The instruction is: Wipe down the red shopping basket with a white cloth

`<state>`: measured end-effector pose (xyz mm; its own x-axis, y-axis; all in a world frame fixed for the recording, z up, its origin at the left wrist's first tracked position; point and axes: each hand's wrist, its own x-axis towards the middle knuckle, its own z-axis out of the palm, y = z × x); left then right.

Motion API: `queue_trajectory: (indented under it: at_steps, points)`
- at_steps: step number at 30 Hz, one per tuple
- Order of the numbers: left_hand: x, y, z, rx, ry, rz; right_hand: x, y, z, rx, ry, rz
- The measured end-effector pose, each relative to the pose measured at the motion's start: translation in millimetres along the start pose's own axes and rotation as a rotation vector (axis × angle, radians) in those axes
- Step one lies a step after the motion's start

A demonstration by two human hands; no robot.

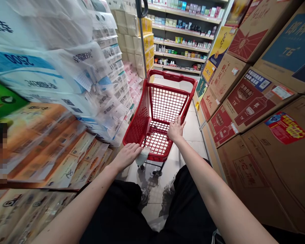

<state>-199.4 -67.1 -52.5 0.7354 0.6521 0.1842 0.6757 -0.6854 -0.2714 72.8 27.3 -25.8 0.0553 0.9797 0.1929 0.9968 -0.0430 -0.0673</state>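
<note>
A red plastic shopping cart [165, 122] with grid walls stands in front of me, its basket holding no goods that I can see. At its near left corner my left hand [128, 154] is closed, fingers together, with a pale crumpled cloth-like piece [143, 156] at the fingertips. Whether that hand also touches the rim is hard to tell. My right hand [176, 129] grasps the cart's right rim, its fingers bent over the edge and slightly apart.
Tissue packs [91, 64] in plastic wrap are piled high on the left, above orange packs [48, 135]. Cardboard boxes [249, 108] form a wall on the right. Shelves [183, 34] of small goods cross the far end. A narrow tiled floor [195, 135] runs between.
</note>
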Motion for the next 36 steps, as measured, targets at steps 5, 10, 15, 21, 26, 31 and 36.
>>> queue_trajectory:
  at_steps: [5, 10, 15, 21, 26, 31, 36]
  points:
    - [7.1, 20.5, 2.2, 0.044, 0.03, -0.039, -14.9, -5.0, 2.6, 0.044, 0.067, 0.171]
    - [20.2, 39.1, -6.3, 0.049, 0.013, -0.052, -19.2, -0.7, 3.3, -0.012, 0.037, 0.123]
    - [23.3, 42.6, -8.0, 0.046, 0.018, 0.005, -11.1, 9.8, 3.3, -0.036, 0.017, 0.006]
    - [0.7, 11.3, -6.6, 0.035, -0.008, 0.01, -2.9, 2.1, 4.5, -0.021, -0.006, -0.033]
    - [-10.0, -5.9, -9.1, 0.031, -0.02, 0.036, 0.0, -7.3, 6.4, -0.021, -0.009, -0.041]
    - [-3.1, 4.4, -6.6, 0.054, 0.002, 0.006, 0.4, -3.6, 3.2, -0.04, -0.014, -0.051]
    - [6.5, 19.8, -3.6, 0.091, 0.035, -0.023, -14.4, 3.6, 2.9, -0.016, -0.011, -0.043]
